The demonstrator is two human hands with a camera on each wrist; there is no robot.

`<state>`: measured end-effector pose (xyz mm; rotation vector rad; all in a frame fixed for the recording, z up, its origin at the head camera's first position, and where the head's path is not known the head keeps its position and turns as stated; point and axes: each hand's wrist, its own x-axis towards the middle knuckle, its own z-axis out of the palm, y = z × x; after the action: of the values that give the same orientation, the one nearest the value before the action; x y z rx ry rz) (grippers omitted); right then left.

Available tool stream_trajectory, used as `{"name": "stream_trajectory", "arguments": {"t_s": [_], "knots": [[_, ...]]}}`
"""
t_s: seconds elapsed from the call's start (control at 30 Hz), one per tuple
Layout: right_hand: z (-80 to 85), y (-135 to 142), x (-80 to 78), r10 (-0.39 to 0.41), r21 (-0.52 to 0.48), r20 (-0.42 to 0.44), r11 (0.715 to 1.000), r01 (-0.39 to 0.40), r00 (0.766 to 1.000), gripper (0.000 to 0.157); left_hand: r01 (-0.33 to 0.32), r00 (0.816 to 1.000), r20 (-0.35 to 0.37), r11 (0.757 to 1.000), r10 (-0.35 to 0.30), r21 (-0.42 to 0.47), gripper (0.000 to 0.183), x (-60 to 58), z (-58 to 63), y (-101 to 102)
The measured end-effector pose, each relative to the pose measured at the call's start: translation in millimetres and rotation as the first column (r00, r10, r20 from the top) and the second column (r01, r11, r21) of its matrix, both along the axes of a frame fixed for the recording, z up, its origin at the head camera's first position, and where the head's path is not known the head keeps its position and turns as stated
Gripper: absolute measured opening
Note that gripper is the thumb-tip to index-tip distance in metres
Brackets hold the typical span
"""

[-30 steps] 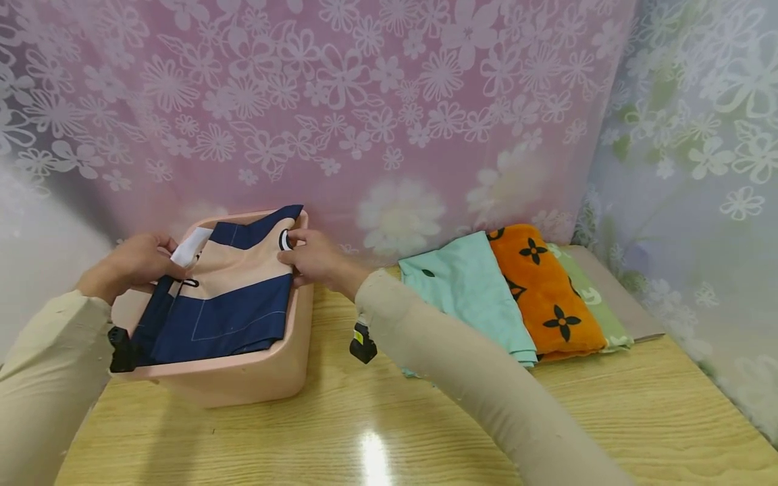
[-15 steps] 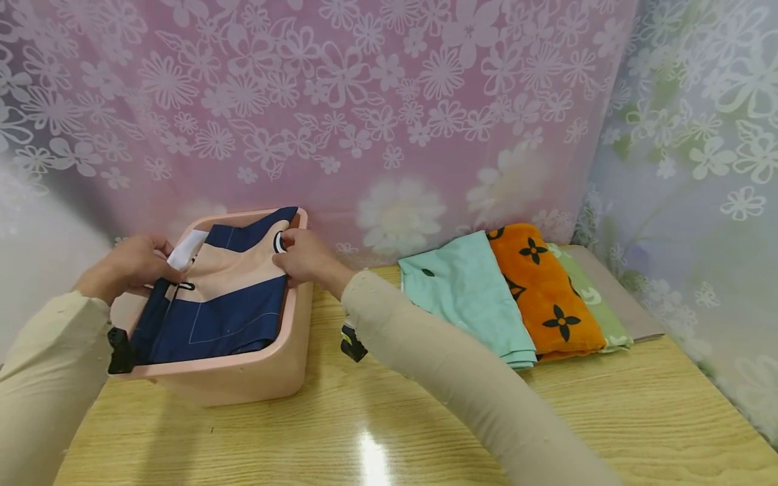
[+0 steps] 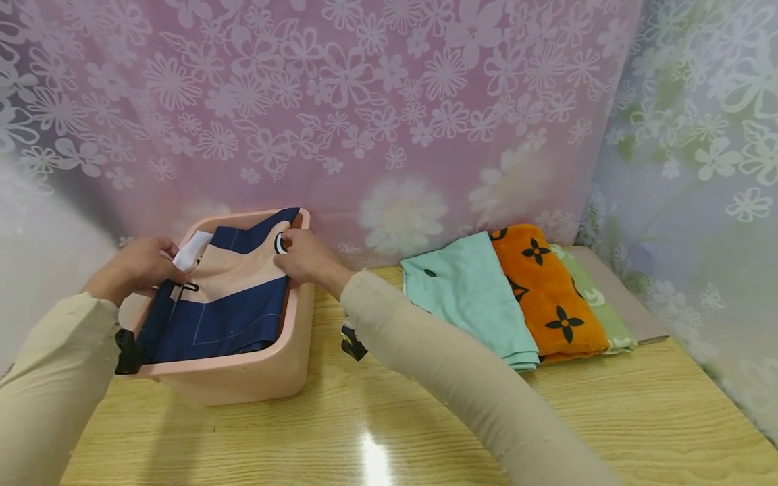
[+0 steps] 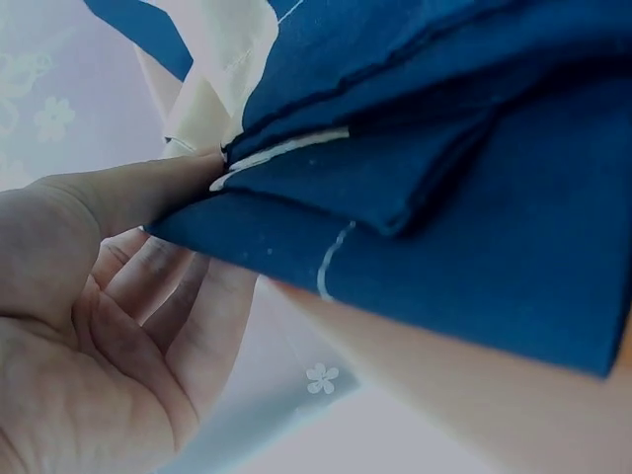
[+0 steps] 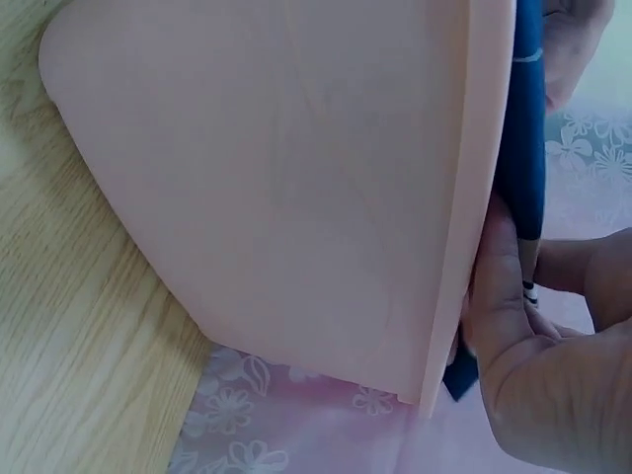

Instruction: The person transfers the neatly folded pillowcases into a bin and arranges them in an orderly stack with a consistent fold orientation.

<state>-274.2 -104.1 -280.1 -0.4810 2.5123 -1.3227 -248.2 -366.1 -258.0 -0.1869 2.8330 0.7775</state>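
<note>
A folded navy and peach cloth [image 3: 234, 320] lies in the top of a pink plastic bin [image 3: 243, 385], in the head view's left part. My left hand [image 3: 141, 268] pinches its left edge beside a white tag [image 3: 192, 250]; the left wrist view shows the thumb on top of the navy layers [image 4: 513, 227] and the other fingers below. At the far right edge, my right hand [image 3: 306, 258] pinches the cloth by a black and white oval patch [image 3: 279, 243]. In the right wrist view, that hand's fingers are right at the bin's rim [image 5: 479, 148].
Folded fabrics lie overlapping on the wooden table [image 3: 292, 439] at the right: mint green [image 3: 468, 290], orange with dark flowers [image 3: 547, 297], light green [image 3: 592, 297] and greyish beige [image 3: 620, 297]. A pink floral curtain [image 3: 395, 135] hangs close behind the bin.
Between the first frame and the second, my right hand shifted slightly left, drawing the cloth's right edge inward from the bin's rim. My left hand has kept its grip.
</note>
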Motion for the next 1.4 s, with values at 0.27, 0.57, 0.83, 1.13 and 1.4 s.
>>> {"name": "stream_trajectory", "arguments": {"t_s": [0.27, 0.57, 0.83, 1.13, 1.4], "knots": [[9.1, 7.4, 11.6, 0.088, -0.150, 0.076, 0.986, -0.076, 0.993, 0.051, -0.024, 0.999, 0.026, 0.999, 0.023, 0.027, 0.061, 7.1, 3.7, 8.6], [7.2, 26.8, 12.3, 0.180, -0.130, -0.037, 0.975, -0.183, 0.983, 0.042, 0.032, 0.998, 0.055, 0.999, -0.033, 0.013, 0.070, 12.0, 6.2, 17.4], [9.5, 52.1, 4.8, 0.187, -0.131, -0.040, 0.973, -0.190, 0.982, 0.042, 0.088, 0.996, 0.021, 0.996, -0.088, -0.022, 0.064, 13.8, 4.3, 27.7], [14.6, 90.2, -6.5, 0.136, 0.003, -0.119, 0.991, -0.136, 0.984, 0.048, 0.159, 0.981, -0.094, 0.981, -0.170, -0.114, 0.056, 19.3, 7.9, 52.8], [15.6, 125.6, -3.9, 0.180, 0.224, -0.221, 0.966, -0.130, 0.959, 0.054, 0.192, 0.936, -0.287, 0.979, -0.205, -0.075, 0.049, 28.9, 7.0, 91.3]]}}
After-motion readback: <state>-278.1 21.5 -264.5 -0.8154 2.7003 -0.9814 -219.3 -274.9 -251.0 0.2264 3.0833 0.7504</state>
